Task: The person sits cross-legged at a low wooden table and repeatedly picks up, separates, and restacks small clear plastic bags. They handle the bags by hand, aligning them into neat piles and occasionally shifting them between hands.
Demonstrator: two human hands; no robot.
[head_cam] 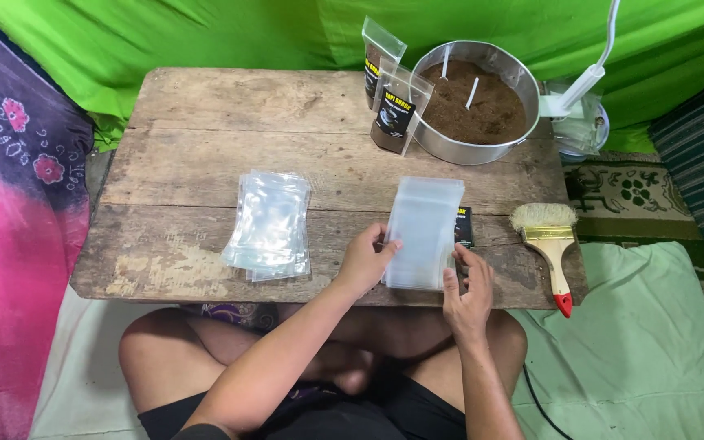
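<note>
Pouches [423,232], a clear stack at six o'clock on the worktop [205,122], pinched by left hand [366,262] and right hand [468,285] fingers, look slippery and might fan apart

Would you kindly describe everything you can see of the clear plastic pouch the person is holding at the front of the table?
The pouch is a tall rectangle of frosted, see-through plastic, apparently empty and flat. It lies on the wooden table near its front edge, tilted slightly. The left hand pinches its left edge; the right hand touches its lower right corner. A small dark label peeks out from behind its right side. It could be more than one pouch stacked; I cannot tell.
</note>
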